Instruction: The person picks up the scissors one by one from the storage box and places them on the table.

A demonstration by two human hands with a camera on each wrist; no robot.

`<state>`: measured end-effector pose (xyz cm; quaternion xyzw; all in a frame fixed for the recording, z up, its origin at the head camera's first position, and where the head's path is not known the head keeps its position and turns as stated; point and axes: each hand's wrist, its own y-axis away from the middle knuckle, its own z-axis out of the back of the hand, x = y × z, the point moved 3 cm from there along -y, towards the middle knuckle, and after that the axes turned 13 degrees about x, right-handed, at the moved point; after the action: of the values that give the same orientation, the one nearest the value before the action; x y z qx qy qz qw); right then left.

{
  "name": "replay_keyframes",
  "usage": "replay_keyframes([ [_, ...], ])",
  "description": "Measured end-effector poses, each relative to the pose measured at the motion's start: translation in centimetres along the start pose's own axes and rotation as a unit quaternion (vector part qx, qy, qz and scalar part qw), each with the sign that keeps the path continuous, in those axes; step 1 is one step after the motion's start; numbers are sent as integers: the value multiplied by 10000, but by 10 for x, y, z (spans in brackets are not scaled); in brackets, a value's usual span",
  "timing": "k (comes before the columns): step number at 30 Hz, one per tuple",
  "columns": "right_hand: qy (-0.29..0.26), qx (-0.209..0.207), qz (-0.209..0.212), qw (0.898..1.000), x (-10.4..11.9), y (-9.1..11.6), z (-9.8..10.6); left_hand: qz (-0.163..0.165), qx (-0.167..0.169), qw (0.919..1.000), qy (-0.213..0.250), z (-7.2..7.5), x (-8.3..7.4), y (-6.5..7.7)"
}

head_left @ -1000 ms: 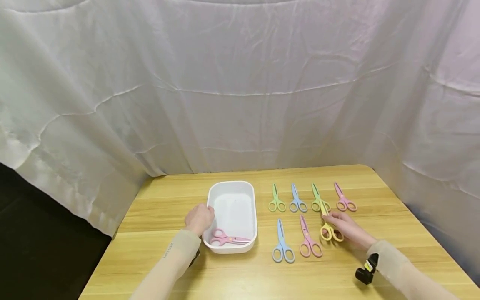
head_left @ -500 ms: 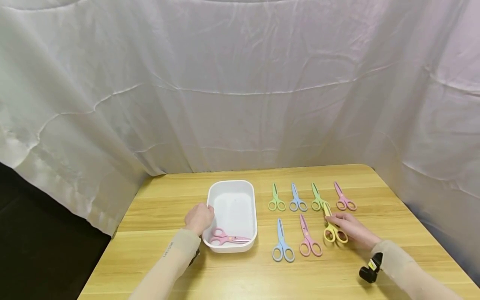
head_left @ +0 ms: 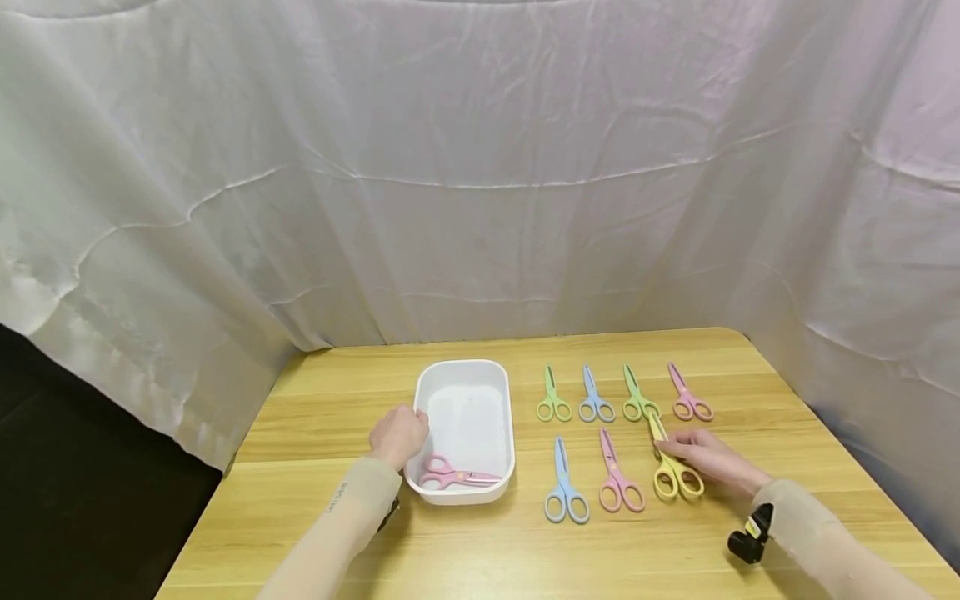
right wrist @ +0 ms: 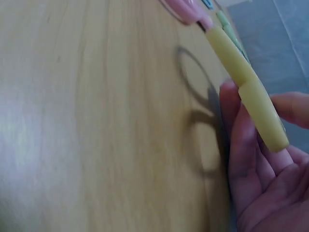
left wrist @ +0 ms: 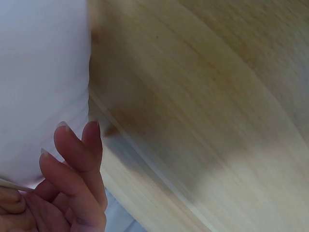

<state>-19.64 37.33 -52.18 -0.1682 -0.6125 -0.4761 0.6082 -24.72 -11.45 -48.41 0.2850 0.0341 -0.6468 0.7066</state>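
Note:
In the head view my left hand (head_left: 398,435) grips the left wall of a white plastic box (head_left: 462,365); its curled fingers (left wrist: 75,147) show against the box's side in the left wrist view. Pink scissors (head_left: 448,477) lie inside the box near its front. My right hand (head_left: 708,457) pinches yellow scissors (head_left: 669,461) near the middle, thumb on one side, fingers on the other. The yellow handles (right wrist: 263,113) cast a shadow on the table in the right wrist view. Their blade tip overlaps the handles of green scissors (head_left: 633,386) behind; contact cannot be told.
Left of the yellow scissors lie pink scissors (head_left: 613,475) and blue scissors (head_left: 562,472). The back row also has green (head_left: 551,387), blue (head_left: 591,387) and pink scissors (head_left: 679,386). A pale curtain (head_left: 480,250) hangs behind the wooden table (head_left: 480,558).
My right hand has moved the yellow scissors to the right and toward me, drawing them partly off the green scissors in the head view. My left hand stays on the box.

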Motion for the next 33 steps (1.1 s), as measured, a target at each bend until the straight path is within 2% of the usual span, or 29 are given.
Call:
replay_keyframes([
  [6,-659,433,-142,9968,-8,4,3,-22,-9,10000,-9,0,0,0],
  [17,-444,981,106,9941,-13,1,10,-17,0,10000,-32,0,0,0],
  [26,-177,938,-140,9953,-12,1,11,32,32,10000,-73,0,-1,-1],
  [33,152,694,-341,9969,-9,-2,12,53,-1,9999,-87,1,-1,-1],
])
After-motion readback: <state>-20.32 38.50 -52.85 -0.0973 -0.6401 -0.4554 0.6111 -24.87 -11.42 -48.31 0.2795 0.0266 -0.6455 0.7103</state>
